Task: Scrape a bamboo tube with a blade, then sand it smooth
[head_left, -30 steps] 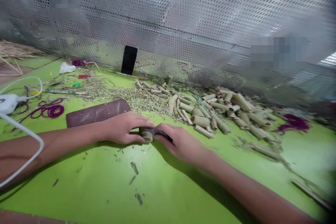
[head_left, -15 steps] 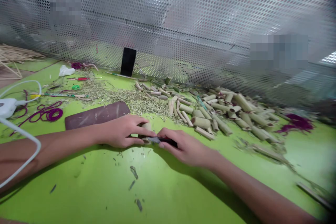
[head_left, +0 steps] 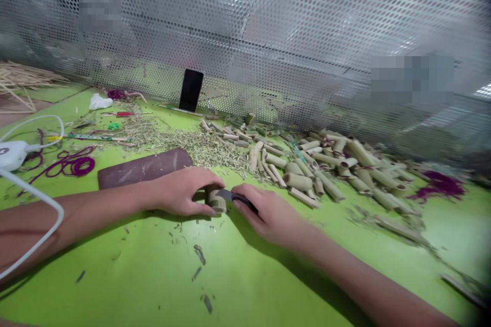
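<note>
1. Perforated metal mesh rises behind a bright green counter, with dark scraps scattered on it nearest the person.
2. The left hand has a closed grip, its fingers curled around a short bamboo tube. The tube stands roughly upright between both hands, and I cannot tell whether its lower end touches the counter.
3. The tube looks dull greenish tan with a paler lower end. Finer surface detail is too small to judge.
4. The right hand grips a small dark knife tightly, hiding most of the handle. The blade points toward the tube's upper part, and whether it touches is unclear.
5. The main risk is the blade skidding off the rounded tube and nicking the left fingers, which sit just beside it. A hard push or a tube rolling in the grip could cause that.
6. Beyond the grip lie loose bamboo shavings, with a brown abrasive sheet ahead of the left hand. A heap of cut bamboo tubes lies ahead of the right hand, and a phone leans against the mesh far beyond.
</note>
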The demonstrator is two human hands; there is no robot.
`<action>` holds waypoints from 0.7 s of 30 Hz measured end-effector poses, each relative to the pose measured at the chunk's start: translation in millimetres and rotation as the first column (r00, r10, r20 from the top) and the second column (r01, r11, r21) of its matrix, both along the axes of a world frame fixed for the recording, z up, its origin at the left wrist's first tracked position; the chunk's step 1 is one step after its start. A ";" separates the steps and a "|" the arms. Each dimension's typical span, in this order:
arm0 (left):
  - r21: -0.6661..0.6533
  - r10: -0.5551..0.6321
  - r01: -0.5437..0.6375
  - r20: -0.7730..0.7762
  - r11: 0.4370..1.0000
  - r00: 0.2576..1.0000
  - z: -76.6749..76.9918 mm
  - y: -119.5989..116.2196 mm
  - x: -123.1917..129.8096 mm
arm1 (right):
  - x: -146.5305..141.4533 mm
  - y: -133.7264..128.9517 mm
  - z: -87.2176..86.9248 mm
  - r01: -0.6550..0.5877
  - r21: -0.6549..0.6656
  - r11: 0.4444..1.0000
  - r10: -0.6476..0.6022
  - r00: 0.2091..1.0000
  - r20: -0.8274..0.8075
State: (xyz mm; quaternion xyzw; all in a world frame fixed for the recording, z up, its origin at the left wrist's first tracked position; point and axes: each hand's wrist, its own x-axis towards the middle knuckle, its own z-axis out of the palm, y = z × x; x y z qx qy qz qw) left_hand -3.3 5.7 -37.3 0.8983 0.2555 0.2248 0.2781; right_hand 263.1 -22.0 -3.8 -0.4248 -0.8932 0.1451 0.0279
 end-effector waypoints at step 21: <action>0.075 -0.078 0.079 -0.019 0.994 0.997 0.6 -0.8 -4.1 | 2.0 -3.7 0.2 -0.058 -0.084 0.995 0.048 0.993 -0.108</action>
